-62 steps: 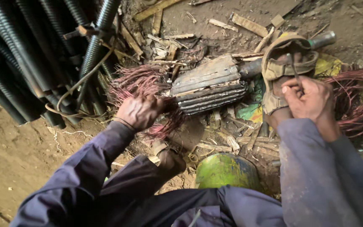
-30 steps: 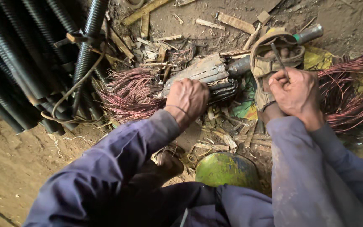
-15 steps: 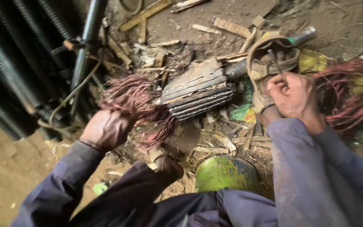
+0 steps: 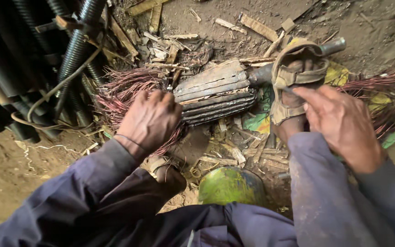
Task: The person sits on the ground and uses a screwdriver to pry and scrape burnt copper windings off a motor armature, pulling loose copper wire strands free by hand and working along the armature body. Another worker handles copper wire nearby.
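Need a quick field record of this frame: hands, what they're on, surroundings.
left hand: closed on the bundle of copper wire at the left end of the motor core
right hand: fingers pinching a strap of the worn sandal
motor core: ribbed metal cylinder lying on the dirt, shaft passing under the sandal
more copper wire: loose pile at right
black corrugated hoses: stacked at left
green round object: near the person's knees
ground: dirt with wood scraps

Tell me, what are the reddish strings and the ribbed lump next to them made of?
The reddish strings look like bare copper wire: thin, shiny, pinkish-orange strands in a bundle, gripped by the left hand. The ribbed lump seems to be metal, probably steel: grey, dull, dirty, with stacked ridges and a shaft sticking out.
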